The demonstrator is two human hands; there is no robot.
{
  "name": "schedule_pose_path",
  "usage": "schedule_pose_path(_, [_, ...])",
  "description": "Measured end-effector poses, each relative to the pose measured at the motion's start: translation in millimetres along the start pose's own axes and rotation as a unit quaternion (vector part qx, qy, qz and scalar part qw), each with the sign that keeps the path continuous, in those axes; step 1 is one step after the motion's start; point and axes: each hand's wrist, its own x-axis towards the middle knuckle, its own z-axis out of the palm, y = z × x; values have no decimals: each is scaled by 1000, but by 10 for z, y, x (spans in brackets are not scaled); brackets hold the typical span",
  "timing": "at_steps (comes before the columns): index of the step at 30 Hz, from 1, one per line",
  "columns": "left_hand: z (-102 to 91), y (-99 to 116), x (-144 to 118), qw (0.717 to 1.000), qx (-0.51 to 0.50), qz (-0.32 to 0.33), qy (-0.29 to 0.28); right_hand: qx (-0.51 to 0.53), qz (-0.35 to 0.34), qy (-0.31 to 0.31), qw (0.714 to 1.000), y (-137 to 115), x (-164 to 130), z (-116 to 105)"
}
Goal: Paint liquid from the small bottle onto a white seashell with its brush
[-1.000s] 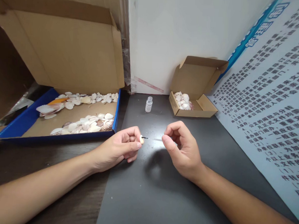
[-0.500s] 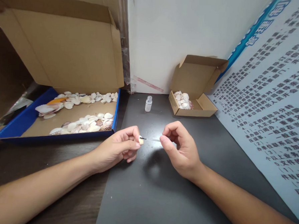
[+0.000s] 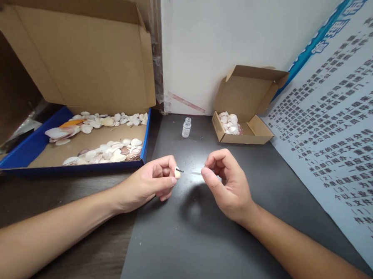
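Observation:
Between the thumb and fingers of my left hand (image 3: 155, 177) is a small pale seashell (image 3: 177, 172), its edge showing past the fingertips. My right hand (image 3: 226, 183) pinches a thin brush (image 3: 192, 172) with a clear handle. The brush's dark tip points left and meets the shell, or lies just in front of it. Both hands hover over the dark grey mat (image 3: 168, 255). Beyond them a small glass bottle (image 3: 186, 128) stands upright, with no cap on it.
On the left, a blue-sided cardboard box (image 3: 48, 159) with a raised lid holds two groups of shells (image 3: 120, 150). A smaller open cardboard box (image 3: 252, 138) with shells is at the back right. A printed sheet (image 3: 338, 156) slopes along the right. A white panel (image 3: 223, 37) rises behind.
The whole view has shifted slightly. The shell is turned a little in my left fingers, and the brush tip stays beside it. Both hands keep their hold.

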Motion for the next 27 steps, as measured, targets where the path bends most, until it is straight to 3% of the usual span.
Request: schedule_pose_path(27, [17,28,-16,999,-43,-11,8,2,-13,-3,1000,-6,-21,3])
